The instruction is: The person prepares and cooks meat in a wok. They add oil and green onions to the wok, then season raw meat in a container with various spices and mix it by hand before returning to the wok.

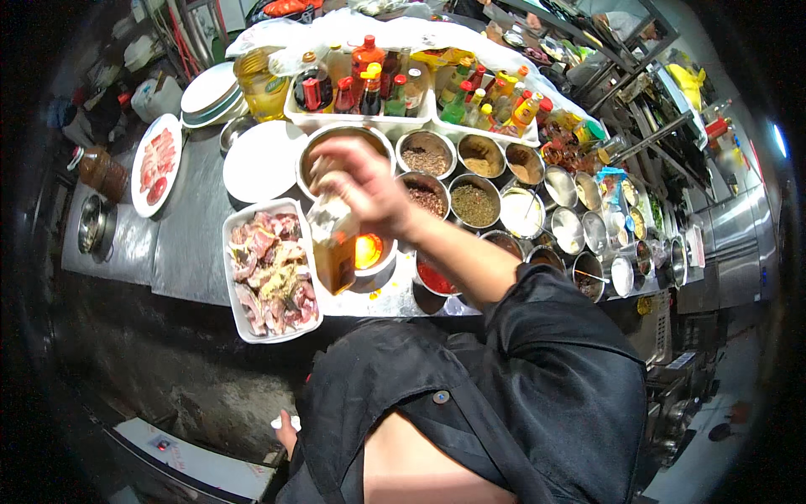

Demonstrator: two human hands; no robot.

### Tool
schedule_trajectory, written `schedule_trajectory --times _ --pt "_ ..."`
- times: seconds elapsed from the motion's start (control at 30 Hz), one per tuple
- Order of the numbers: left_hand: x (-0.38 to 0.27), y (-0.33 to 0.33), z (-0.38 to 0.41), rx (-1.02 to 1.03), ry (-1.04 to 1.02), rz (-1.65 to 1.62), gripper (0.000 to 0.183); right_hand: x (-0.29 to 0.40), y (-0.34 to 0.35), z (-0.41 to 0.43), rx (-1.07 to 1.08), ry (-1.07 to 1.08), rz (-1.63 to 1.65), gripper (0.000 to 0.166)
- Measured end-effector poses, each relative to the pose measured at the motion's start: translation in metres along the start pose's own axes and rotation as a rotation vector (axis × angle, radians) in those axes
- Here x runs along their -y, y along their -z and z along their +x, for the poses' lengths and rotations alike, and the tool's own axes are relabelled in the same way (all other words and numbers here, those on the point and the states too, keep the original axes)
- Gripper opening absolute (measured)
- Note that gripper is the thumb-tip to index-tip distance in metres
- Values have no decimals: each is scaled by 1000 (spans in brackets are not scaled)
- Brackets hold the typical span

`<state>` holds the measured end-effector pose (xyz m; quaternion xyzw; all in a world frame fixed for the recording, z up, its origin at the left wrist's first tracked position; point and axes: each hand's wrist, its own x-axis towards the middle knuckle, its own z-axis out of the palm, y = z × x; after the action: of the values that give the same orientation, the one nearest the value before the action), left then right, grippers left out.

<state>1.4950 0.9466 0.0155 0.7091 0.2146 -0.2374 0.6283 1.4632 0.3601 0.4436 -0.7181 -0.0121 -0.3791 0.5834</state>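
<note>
My right hand (365, 179) is blurred and grips a clear bottle (337, 252) of brown liquid by its upper part. The bottle is just right of a white rectangular tub (233, 277), its base towards me. Cut pieces of raw meat (267, 242) fill that tub. A pale yellowish seasoning (275, 281) sits on the meat. Behind the bottle, a metal pot (385, 259) shows a bright orange glow inside. Low at my left side, my left hand (288, 433) holds a small white item (277, 423), perhaps a cloth or paper. My sleeve and body hide part of that arm.
Metal seasoning bowls (476, 200) crowd the steel counter (182, 252) to the right. Sauce bottles (371, 91) stand in white bins (409, 128) at the back. Left are a white plate (264, 160), an oval platter of sliced meat (142, 195) and an oil jug (261, 94).
</note>
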Motion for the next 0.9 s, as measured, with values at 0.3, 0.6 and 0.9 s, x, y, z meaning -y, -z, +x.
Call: schedule_trajectory --times 0.3,0.6,0.9 --pt "-136 -105 -98 -138 89 117 36 74 204 129 -335 286 -558 24" --pt "-136 -145 -151 -79 2 322 26 -41 398 175 -545 422 -1286 35" --pt "-129 -100 -190 -261 324 -246 35 -187 501 137 -462 -230 -1174 35"
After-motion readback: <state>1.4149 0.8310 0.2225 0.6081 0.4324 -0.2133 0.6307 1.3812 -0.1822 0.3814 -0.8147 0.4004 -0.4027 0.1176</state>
